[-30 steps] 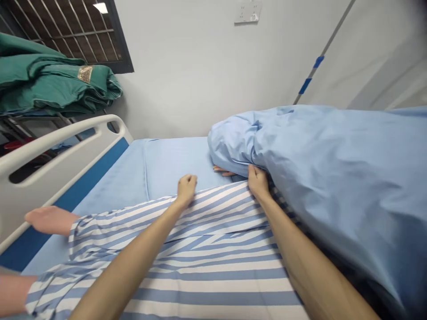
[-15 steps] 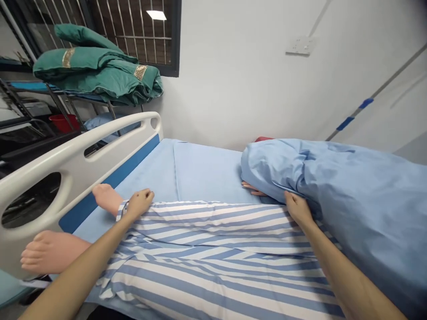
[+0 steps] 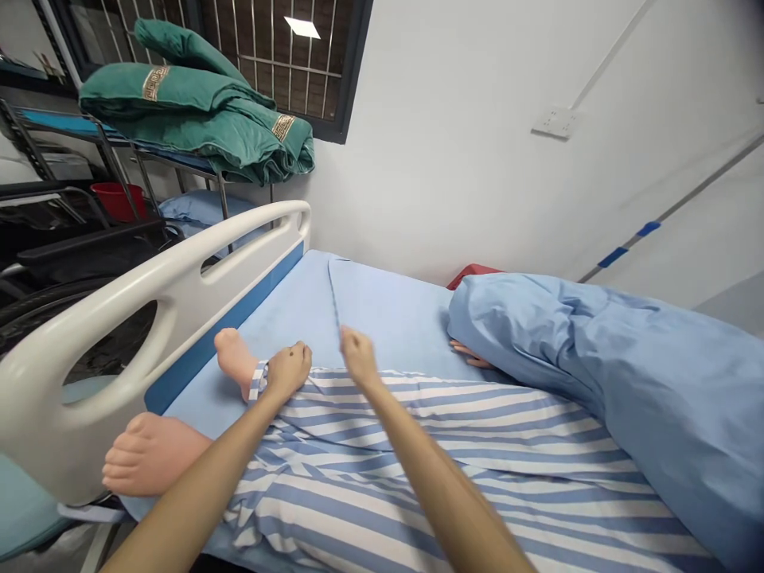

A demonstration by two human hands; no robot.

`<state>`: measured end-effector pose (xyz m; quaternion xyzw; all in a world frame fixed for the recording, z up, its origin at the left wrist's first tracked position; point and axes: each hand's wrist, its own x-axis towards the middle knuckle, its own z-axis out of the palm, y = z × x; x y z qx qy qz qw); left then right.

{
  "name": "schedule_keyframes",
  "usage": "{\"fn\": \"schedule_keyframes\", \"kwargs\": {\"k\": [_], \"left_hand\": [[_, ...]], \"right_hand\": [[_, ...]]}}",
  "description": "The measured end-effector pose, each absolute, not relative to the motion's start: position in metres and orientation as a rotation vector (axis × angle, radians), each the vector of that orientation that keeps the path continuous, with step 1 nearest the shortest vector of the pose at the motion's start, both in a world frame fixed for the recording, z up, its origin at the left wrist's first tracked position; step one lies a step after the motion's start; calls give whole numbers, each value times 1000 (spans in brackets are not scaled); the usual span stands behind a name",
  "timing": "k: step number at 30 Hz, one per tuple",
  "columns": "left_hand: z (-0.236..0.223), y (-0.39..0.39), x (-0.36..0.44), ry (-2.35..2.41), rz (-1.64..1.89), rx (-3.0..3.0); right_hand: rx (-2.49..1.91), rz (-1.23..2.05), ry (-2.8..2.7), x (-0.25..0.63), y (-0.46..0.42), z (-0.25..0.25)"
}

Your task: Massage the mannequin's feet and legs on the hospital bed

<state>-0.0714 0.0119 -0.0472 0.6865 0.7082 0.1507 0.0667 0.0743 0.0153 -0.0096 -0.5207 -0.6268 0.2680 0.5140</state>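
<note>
Your left hand (image 3: 289,371) looks closed on the striped trouser cuff (image 3: 259,380), just beside a bare manikin foot (image 3: 235,360). Your right hand (image 3: 359,356), well apart from it, hangs above the edge of the striped trousers (image 3: 430,446) over the blue bedsheet (image 3: 387,310), too blurred to tell open from shut. A second manikin foot (image 3: 152,454) lies by the white bed rail (image 3: 179,259), and a blue duvet (image 3: 626,382) covers the far side.

2 slim bare forearms (image 3: 430,485) and hands (image 3: 287,370)
</note>
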Motion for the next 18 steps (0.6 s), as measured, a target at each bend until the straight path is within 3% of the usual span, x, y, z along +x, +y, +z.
{"fn": "schedule_keyframes", "kwargs": {"k": [5,10,18], "left_hand": [[-47,13,-78,2124,560,1977],[-51,14,-78,2108,819,1861],[-29,32,-68,1677,1472,1288]], "right_hand": [[-1251,792,-1137,-16,24,-46],[-1260,795,-1152,-13,23,-62],[-1199,845,-1260,-13,23,-56]]}}
